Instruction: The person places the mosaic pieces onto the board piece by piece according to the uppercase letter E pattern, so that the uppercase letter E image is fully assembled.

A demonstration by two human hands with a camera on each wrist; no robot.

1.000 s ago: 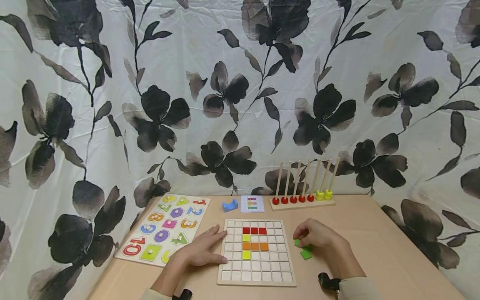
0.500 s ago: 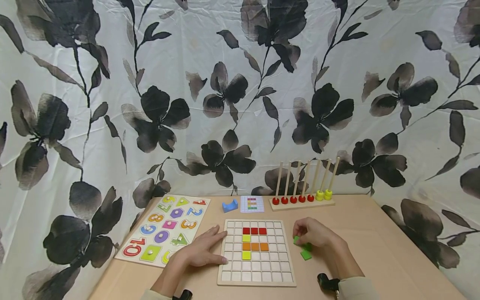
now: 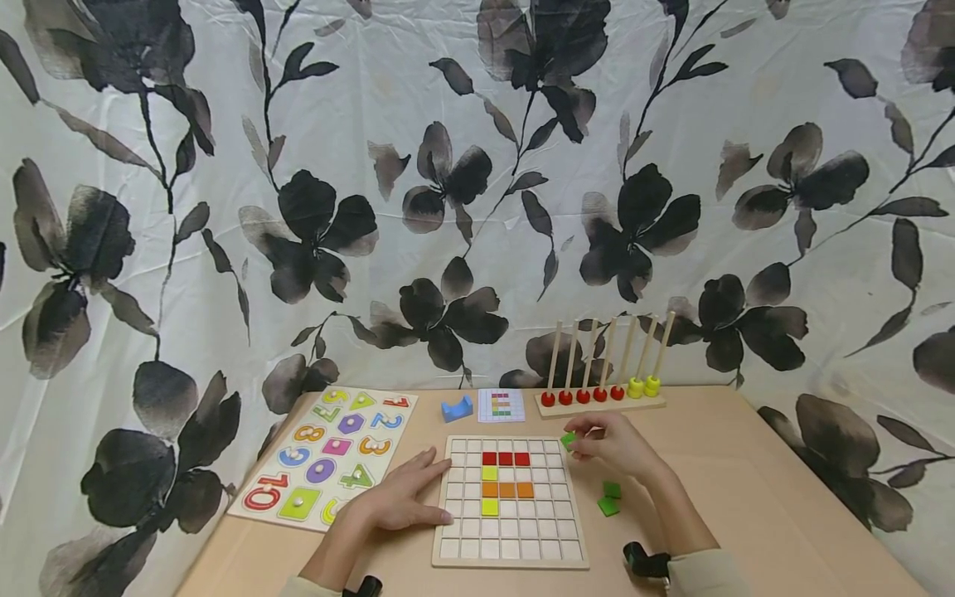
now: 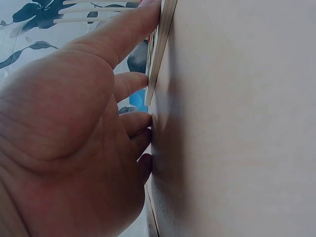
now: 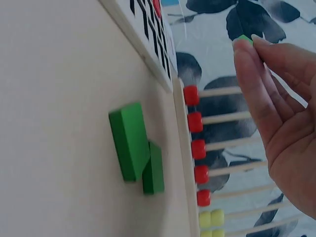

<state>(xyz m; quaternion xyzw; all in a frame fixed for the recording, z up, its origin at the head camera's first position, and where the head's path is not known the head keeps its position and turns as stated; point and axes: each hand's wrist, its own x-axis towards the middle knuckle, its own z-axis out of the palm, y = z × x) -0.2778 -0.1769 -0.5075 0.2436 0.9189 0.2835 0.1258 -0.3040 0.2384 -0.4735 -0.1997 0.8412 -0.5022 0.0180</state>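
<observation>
A wooden grid board [image 3: 545,531] lies in the middle of the table, with red, yellow and orange square tiles set in some of its cells. My left hand [image 3: 403,495] rests at the board's left edge, thumb and index finger touching it, fingers spread. Above the board's upper right corner, my right hand [image 3: 608,446] pinches a green tile [image 3: 569,440] between thumb and fingertips; only its tip shows in the right wrist view. Two more green tiles [image 3: 609,498] lie on the table right of the board, below that hand.
A number puzzle board [image 3: 324,456] lies at the left. Behind the grid board are a blue curved piece [image 3: 458,409] and a pattern card [image 3: 501,406]. A peg rack [image 3: 601,404] with red and yellow beads stands at the back right, before a floral curtain [image 3: 448,249].
My right hand has lifted a green tile from beside the others and moved it up and left to the board's upper right corner. My left hand has stayed in place.
</observation>
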